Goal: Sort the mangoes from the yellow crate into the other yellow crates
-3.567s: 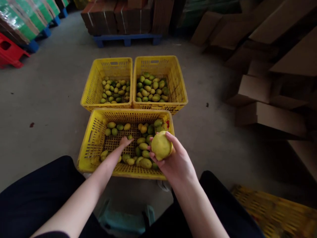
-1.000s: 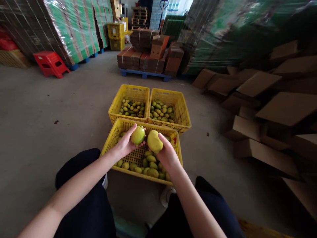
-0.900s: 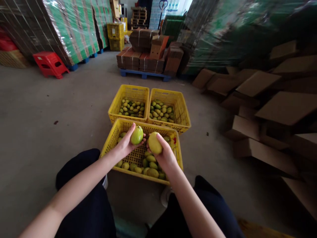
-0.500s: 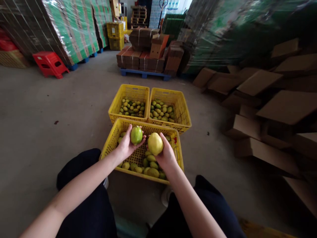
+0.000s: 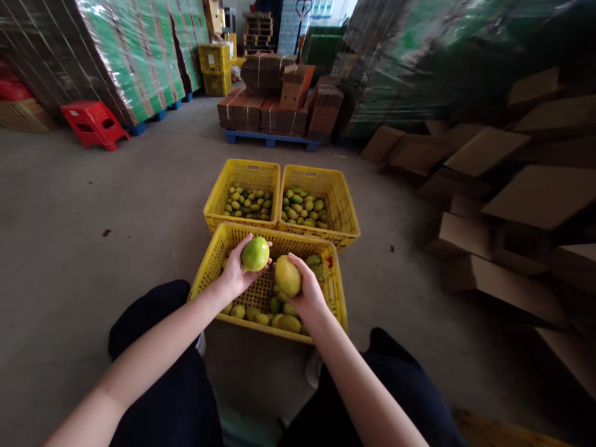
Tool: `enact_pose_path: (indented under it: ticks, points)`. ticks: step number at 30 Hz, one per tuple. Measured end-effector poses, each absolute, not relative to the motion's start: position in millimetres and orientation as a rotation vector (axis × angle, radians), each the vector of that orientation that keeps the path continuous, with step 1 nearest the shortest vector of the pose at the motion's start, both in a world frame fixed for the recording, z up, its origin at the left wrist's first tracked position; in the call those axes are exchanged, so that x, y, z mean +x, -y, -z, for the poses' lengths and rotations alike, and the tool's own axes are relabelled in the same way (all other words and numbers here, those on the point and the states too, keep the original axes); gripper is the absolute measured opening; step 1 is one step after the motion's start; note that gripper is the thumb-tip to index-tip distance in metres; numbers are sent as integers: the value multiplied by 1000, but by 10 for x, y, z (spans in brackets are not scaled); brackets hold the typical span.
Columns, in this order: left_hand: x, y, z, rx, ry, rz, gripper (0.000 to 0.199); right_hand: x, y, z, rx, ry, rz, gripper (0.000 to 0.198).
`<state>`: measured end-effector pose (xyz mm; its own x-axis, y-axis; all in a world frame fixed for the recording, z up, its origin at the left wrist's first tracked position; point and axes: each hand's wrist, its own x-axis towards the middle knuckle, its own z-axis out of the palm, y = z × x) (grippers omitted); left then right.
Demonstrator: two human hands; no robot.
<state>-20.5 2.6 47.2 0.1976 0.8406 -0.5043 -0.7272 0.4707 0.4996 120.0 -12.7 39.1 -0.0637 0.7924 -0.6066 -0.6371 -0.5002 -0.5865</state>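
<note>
My left hand is closed round the side of a green lemon, which faces up in the palm. In my right hand is a yellow lemon, gripped between thumb and fingers. Both fruits are held side by side, a small gap apart, above the near yellow crate. Inside that crate, several green and yellowish lemons lie along the near side, with others partly hidden behind my hands and forearms.
Two yellow crates, one left and one right, stand just beyond, holding smaller lemons. Folded cartons are stacked on a blue pallet. Open cardboard boxes crowd the right, and a red stool stands at left.
My right hand has lowered slightly and moved left, turning the yellow lemon. The green lemon has tilted a little in my left hand.
</note>
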Motion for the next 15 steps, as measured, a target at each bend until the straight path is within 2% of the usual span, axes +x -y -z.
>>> enact_pose_path:
  ticks: [7,10,12,15]
  points:
    - [-206,-57,-501,72,-843,-1125,29,1262,90,-309,-1082,200,-1799,20]
    - [-207,-37,-539,124,-900,-1109,21,1295,110,-357,-1005,246,-1877,25]
    - [-205,-19,-558,166,-894,-1104,18,1296,124,-395,-994,255,-1884,19]
    - [-208,-5,-566,188,-866,-1124,26,1279,131,-423,-1026,210,-1859,8]
